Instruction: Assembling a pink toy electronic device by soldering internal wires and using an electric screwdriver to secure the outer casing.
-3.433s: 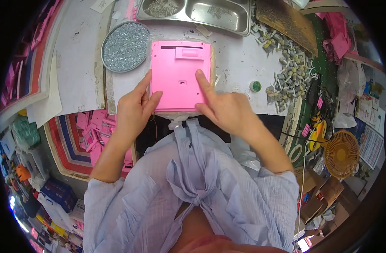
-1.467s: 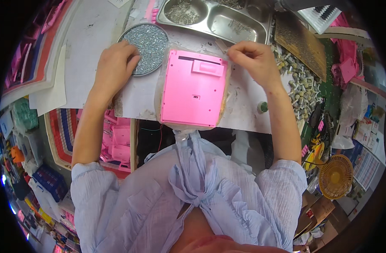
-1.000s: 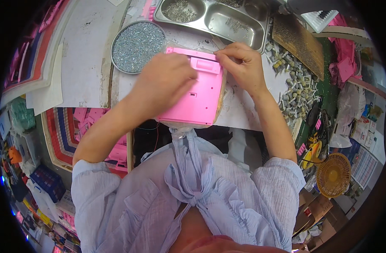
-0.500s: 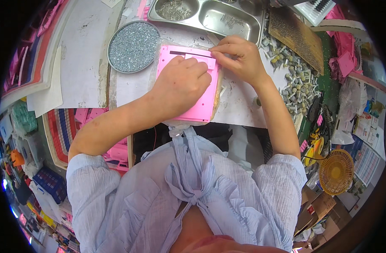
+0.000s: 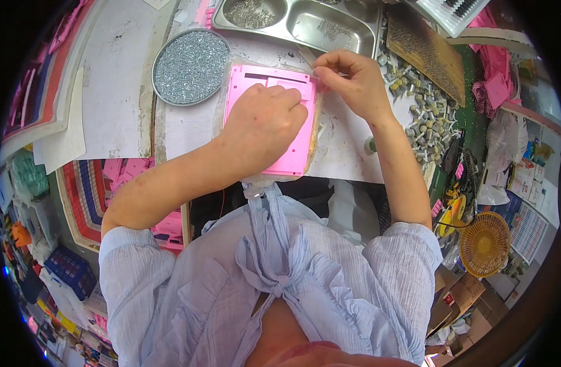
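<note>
While your left hand (image 5: 265, 122) lies across the middle of the pink panel (image 5: 299, 147), your right hand (image 5: 354, 82) is held at the panel's upper right corner. The panel rests face up on a plastic-wrapped pad (image 5: 313, 144), right in front of your body at the near edge of the white worktop (image 5: 188, 128). Your left fingers are curled under, knuckles up, and their tips are hidden, so I cannot tell whether they grip anything or only press on the panel. On your right, the thumb and forefinger come close together beside the corner, the other fingers bent; whether something small sits between those tips, I cannot tell. A dark slot (image 5: 268, 76) runs along the panel's far edge, just beyond your left knuckles. To the panel's left, a round dish (image 5: 153, 68) is filled with small silvery pieces (image 5: 191, 66). Beyond the panel stands a divided steel tray (image 5: 308, 29), with small metal bits in its compartments. Past your right wrist, many grey parts with white stems (image 5: 424, 119) lie heaped near a brown board (image 5: 424, 55).
</note>
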Motion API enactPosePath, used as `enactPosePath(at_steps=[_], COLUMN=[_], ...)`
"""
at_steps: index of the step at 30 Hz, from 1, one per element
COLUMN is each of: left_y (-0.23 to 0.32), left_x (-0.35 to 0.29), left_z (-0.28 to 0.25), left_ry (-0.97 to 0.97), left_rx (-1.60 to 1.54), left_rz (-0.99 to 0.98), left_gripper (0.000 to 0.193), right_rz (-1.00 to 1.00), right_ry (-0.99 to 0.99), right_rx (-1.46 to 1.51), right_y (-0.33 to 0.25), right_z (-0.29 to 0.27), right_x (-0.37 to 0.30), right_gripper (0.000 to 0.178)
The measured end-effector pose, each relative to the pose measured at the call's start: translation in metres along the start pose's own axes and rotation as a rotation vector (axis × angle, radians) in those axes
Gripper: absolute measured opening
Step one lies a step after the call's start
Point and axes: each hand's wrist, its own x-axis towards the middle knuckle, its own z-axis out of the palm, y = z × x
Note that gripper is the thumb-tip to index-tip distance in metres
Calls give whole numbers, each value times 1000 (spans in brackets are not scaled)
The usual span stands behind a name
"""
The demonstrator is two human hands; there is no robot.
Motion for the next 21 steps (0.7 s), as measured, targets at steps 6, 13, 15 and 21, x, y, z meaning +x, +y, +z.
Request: enactPosePath(at_steps=[6, 13, 15, 21], left_y=[4, 2, -15, -116], left_x=[1, -5, -8, -51], left_z=[-3, -18, -42, -63], left_ry=[-26, 93, 101, 88], left_rx=[-72, -185, -176, 140], left_rz=[-117, -153, -342, -576], left_gripper=[9, 14, 18, 21], right_rz=[77, 228, 263, 231], right_ry=[-34, -102, -105, -178], right_rx=[9, 325, 327, 204], right_y=[-11, 8, 1, -7], right_z=[4, 15, 14, 3], right_x=[-1, 4, 3, 6], right_gripper=[20, 18, 18, 13])
